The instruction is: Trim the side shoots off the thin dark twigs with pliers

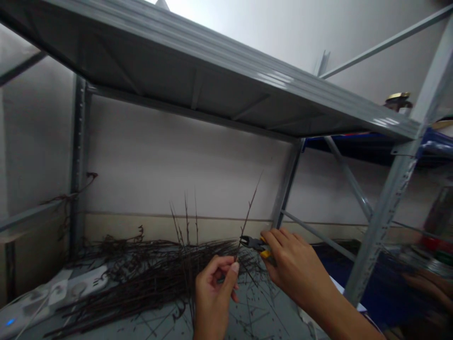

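Note:
My left hand (214,288) pinches a thin dark twig (247,212) near its lower end, and the twig stands upright and leans slightly right. My right hand (293,269) is closed on a small pair of cutters (255,244) with yellow and black handles. The cutter jaws sit at the twig's stem just above my left fingers. A heap of similar dark twigs (148,278) lies flat on the grey shelf surface (255,314) behind and left of my hands, with a few sticking upward.
A grey metal shelf board (198,61) hangs overhead, carried by grey uprights (392,203) and a diagonal brace. A white power strip (53,295) lies at the lower left. Another person's hand (430,285) shows at the right edge by a neighbouring rack.

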Action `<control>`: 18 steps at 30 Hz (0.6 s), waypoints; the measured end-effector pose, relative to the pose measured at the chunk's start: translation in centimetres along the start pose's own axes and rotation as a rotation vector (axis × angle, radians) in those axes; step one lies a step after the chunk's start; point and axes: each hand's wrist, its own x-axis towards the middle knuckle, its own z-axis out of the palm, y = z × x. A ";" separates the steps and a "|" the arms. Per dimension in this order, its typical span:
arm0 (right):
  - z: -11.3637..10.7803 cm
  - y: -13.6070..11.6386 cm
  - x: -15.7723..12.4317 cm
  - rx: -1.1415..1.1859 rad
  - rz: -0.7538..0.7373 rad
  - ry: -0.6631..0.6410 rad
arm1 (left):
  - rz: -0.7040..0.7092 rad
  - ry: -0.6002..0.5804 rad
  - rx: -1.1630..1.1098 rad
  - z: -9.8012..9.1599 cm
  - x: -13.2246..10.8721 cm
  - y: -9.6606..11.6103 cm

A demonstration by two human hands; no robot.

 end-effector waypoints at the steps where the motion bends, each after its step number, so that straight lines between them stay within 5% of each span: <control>1: 0.1 -0.2 0.0 -0.007 -0.012 0.014 | 0.005 0.013 -0.011 0.0 0.0 0.1; 7: 2.2 -0.4 -0.1 -0.009 -0.052 0.130 | 0.051 0.077 -0.020 -0.1 -0.2 0.6; 18: 4.2 0.5 0.2 0.165 0.006 0.087 | -0.037 0.161 -0.021 -0.7 0.9 -0.9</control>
